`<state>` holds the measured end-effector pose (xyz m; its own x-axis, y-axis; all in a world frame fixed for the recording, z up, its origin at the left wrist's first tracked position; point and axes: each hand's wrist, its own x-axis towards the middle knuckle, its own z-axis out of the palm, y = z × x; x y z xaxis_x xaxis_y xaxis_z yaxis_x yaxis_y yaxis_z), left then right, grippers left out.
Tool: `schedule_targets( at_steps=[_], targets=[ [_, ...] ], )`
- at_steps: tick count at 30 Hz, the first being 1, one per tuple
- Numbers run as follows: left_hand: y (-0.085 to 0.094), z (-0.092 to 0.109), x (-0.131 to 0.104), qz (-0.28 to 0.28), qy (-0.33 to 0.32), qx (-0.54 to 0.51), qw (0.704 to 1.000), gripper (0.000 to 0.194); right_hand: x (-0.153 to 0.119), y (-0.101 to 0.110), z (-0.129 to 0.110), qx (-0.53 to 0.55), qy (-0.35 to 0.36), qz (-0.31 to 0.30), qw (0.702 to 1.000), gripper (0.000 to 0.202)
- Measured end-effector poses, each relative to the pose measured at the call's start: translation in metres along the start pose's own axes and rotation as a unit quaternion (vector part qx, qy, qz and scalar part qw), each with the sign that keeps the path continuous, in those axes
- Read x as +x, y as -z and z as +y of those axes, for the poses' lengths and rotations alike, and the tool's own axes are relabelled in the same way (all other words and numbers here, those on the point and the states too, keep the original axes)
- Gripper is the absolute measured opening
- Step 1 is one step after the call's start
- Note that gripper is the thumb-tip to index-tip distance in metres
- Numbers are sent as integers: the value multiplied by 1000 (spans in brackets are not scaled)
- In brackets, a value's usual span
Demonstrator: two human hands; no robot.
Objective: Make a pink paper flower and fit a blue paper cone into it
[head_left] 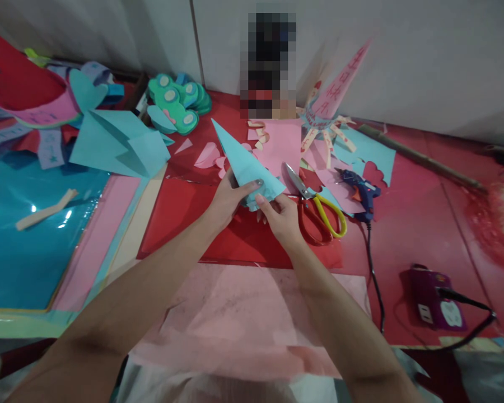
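A light blue paper cone (244, 163) is held between my two hands above the red sheet (172, 224), its point tilted up and to the left. My left hand (230, 196) is closed round the cone's left side, thumb on the front. At the lower right rim, my right hand (281, 215) pinches the paper between thumb and fingers. Some fingertips are hidden behind or inside the cone. Close to the right hand lie scissors (308, 196) with one yellow and one red handle. Pink paper (279, 140) and cut pink pieces (208, 157) lie behind the cone.
A blue glue gun (361, 193) lies to the right, its cord trailing near a purple power box (437, 296). A finished pink cone (336, 84) stands at the back. Folded blue paper (117, 143), green foam shapes (176, 101) and a blue plastic-wrapped pack (37, 257) are leftward.
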<state>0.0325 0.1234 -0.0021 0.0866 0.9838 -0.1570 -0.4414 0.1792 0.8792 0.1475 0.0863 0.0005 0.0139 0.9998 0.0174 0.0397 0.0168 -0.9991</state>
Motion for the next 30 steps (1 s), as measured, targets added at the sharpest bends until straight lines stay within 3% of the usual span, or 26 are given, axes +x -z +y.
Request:
schedule_targets(
  at_steps=[8,30],
  targets=[
    [0,-1,-1,-9,-7,21,1000,51,0,2,4,-8,-12,14,1000,40],
    [-3,4,-5,-1,17,28,999,50,3,6,7,-12,-20,-38,999,46]
  ],
)
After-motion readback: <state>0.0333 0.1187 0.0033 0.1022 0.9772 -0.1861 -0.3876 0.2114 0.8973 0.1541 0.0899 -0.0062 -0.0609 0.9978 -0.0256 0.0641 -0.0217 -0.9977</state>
